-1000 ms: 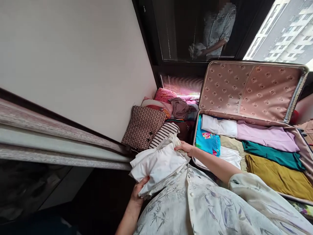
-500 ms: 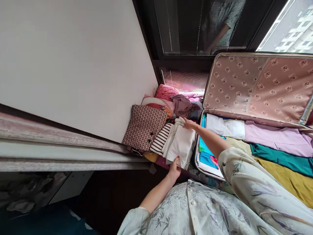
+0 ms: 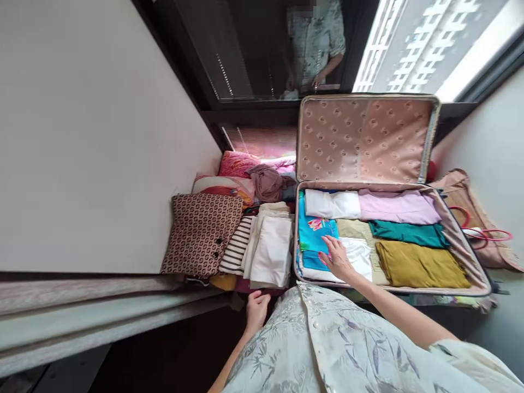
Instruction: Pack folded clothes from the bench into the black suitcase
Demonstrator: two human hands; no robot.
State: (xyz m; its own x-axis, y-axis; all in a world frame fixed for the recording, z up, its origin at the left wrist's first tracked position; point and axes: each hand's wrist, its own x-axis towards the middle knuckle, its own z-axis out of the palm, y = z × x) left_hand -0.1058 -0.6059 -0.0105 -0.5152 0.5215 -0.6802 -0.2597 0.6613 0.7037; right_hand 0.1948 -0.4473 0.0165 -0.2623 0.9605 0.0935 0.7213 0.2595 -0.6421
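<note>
Folded cream cloth (image 3: 271, 248) lies on top of the clothes pile outside the open suitcase (image 3: 460, 248), just beside its left wall and touching a striped garment (image 3: 236, 251) on its other side. Left hand (image 3: 256, 309) sits at the near edge of that pile, fingers loosely curled and resting against the lower fold — whether it grips the cloth cannot be told. Right hand (image 3: 336, 256) is inside the case, fingers spread and laid flat where a turquoise floral garment (image 3: 313, 233) meets a folded white garment (image 3: 357, 256); it holds nothing.

Case contents, all folded flat: a second white piece (image 3: 332, 203) at the far left, a lilac garment (image 3: 399, 206) beside it, a dark green garment (image 3: 409, 233) below that, and a mustard garment (image 3: 420, 265) nearest the front edge. Lid (image 3: 364, 139) stands upright against the window, lined in patterned pink fabric.

Left of the cream cloth: a brown patterned cushion (image 3: 200, 234) leaning on the white wall. Behind the pile — pink items (image 3: 237, 162) and a crumpled mauve cloth (image 3: 267, 183). A tan bag with red handles (image 3: 470, 218) lies right of the case.
</note>
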